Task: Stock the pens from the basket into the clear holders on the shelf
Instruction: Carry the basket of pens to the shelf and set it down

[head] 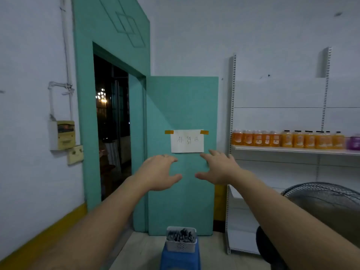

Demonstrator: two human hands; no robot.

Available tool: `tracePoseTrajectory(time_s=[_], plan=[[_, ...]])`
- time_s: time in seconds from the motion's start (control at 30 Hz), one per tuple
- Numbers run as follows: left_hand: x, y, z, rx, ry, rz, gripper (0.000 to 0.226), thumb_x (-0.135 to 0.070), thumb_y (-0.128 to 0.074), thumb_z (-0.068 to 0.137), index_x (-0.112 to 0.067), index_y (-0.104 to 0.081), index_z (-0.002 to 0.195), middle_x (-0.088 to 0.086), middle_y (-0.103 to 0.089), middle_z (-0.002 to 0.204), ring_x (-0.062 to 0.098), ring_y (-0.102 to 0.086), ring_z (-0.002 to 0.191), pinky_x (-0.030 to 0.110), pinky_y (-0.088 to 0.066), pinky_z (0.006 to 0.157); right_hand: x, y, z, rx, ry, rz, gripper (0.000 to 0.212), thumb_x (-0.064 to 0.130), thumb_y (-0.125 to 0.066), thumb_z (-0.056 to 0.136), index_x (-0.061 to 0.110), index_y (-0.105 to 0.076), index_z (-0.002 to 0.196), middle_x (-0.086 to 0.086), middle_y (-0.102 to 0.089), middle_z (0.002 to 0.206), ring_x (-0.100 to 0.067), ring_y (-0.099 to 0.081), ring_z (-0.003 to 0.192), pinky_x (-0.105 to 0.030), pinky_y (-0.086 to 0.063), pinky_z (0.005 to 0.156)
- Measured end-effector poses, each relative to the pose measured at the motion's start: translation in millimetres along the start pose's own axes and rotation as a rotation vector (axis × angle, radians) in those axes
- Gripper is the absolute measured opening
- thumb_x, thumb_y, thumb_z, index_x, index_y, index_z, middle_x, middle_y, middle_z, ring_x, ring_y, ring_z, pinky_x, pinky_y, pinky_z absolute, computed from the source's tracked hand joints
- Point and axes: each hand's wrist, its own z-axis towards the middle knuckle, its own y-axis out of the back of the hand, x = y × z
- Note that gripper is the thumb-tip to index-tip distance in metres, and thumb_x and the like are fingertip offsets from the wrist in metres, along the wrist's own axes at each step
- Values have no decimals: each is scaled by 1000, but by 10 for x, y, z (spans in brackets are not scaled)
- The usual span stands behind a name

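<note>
Both arms reach forward at about chest height. The left hand (158,172) and the right hand (220,168) hang in the air side by side with a gap between them, palms down, fingers spread and loosely bent. Neither holds anything or touches anything. They are framed against the teal door (181,106), just below a taped paper sign (187,141) with handwriting on it.

The pens (181,235) lie as a dark heap in a white perforated basket (180,247). The basket sits on a blue stool (180,260) on the floor at the foot of the door, well below the hands. The stool likely raises the basket so it is easier to reach.

To the right stands a white shelf (292,152) carrying a row of orange bottles (288,140) and a purple bottle (354,142) at the edge of the frame. No clear holders can be seen on it from here. A floor fan (321,191) stands in front of its lower tiers.

Judging from the empty hands and the full basket, stocking has not begun. The paired, spread hands suggest a two-handed reach, probably to take the basket by its sides, though they are not yet near it.
</note>
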Motion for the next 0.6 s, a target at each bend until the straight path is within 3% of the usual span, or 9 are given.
tracePoseTrajectory(time_s=[0.37,0.6], plan=[[1302,-649,186,81,-16,-28,67,-58,-47,91,-22,-34,147,0,-38,151,19,-39,135,34,-29,111,675,-783,745,120,-80,-62,84,66,-49,87,29,-15,154,-7,-9,162,-27,-10,148,-57,-9,118],[1639,-1349,257,201,11,-97,68,-59,-49,90,-22,-37,146,1,-40,150,21,-40,134,34,-32,110,748,-1460,1007,269,-97,-70,85,67,-49,87,27,-15,154,-8,-12,161,-28,-13,148,-55,-12,118]])
